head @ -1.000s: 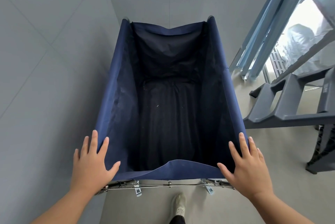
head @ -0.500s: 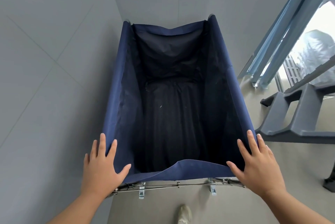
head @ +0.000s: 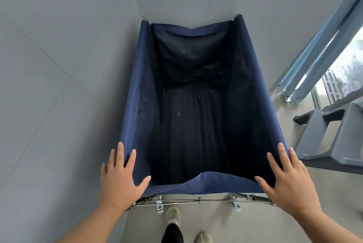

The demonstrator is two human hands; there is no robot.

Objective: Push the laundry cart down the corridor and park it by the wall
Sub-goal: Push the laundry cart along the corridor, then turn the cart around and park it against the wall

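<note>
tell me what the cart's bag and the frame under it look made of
The bag looks like matte navy woven fabric: its rim sags and creases. The frame looks like bare polished metal, probably steel: thin silvery rods and clips glint beneath the near edge.

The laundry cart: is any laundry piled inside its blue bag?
No. The laundry cart shows only dark bare lining down to its bottom, with nothing piled inside.

Navy blue laundry cart with black lining, pale grey wall, beige floor.
</note>
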